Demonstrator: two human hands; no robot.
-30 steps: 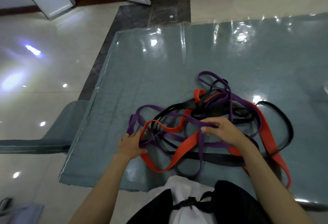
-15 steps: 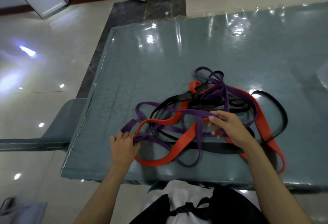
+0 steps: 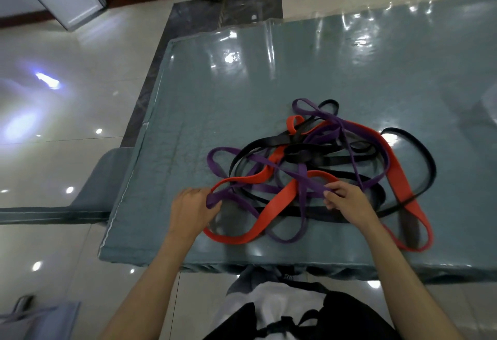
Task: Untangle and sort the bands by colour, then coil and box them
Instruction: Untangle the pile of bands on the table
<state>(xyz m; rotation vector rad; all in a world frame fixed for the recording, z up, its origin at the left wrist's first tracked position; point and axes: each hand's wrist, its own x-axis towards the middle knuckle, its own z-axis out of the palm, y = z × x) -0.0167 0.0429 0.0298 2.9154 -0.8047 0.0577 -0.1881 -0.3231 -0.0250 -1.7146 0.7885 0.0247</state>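
A tangle of purple bands (image 3: 271,163), red bands (image 3: 395,164) and black bands (image 3: 279,142) lies on the teal table (image 3: 215,97), near its front edge. My left hand (image 3: 192,212) grips the end loop of a purple band at the pile's left side. My right hand (image 3: 347,199) pinches another stretch of purple band above the middle of the pile. The purple strip runs between both hands, crossing a red loop. No box is in view.
The table has a glossy plastic cover and its left edge (image 3: 126,186) is close to my left hand. A teal chair seat (image 3: 102,178) sits left of the table. A pale bag (image 3: 37,321) lies on the tiled floor at bottom left.
My left hand has closed on the purple loop and drawn it slightly left and toward me. My right hand holds the purple strip further right, stretching it between the hands.
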